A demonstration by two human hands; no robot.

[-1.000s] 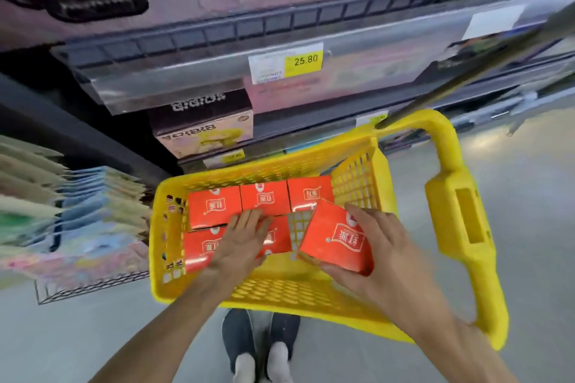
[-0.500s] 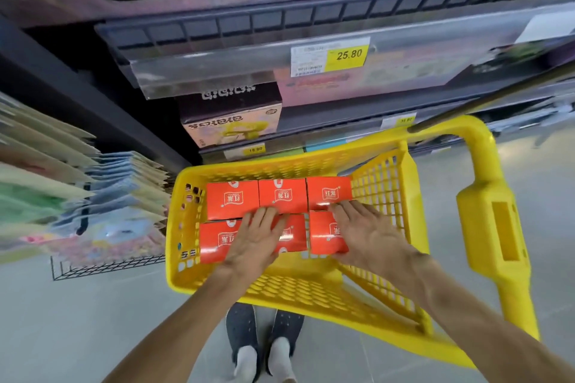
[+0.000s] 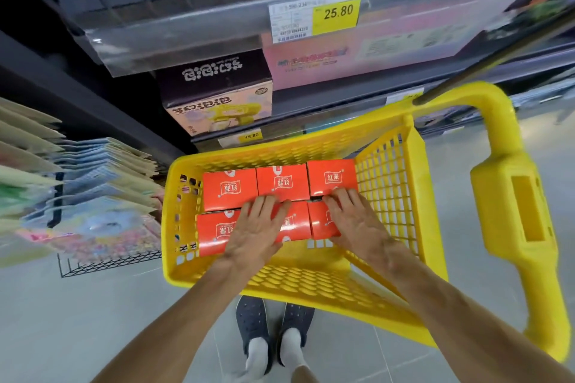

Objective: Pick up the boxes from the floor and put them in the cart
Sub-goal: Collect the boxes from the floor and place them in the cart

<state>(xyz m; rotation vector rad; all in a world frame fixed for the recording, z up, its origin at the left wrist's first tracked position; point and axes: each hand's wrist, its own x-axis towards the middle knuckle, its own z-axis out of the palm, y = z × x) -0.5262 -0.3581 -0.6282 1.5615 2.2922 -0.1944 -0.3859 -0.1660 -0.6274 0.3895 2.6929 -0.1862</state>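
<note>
A grey tiled shop floor (image 3: 77, 320) runs beneath, with 2 dark clogs (image 3: 273, 329) nearest. The yellow cart (image 3: 298, 283) holds 6 orange boxes (image 3: 228, 188) in 2 rows of 3. The left hand (image 3: 256, 233) lies flat, fingers straight, on the near middle box; the right hand (image 3: 354, 221) rests flat on the near right box. Beyond, shelves (image 3: 217, 19) carry 2 yellow price tags (image 3: 337, 12).
</note>
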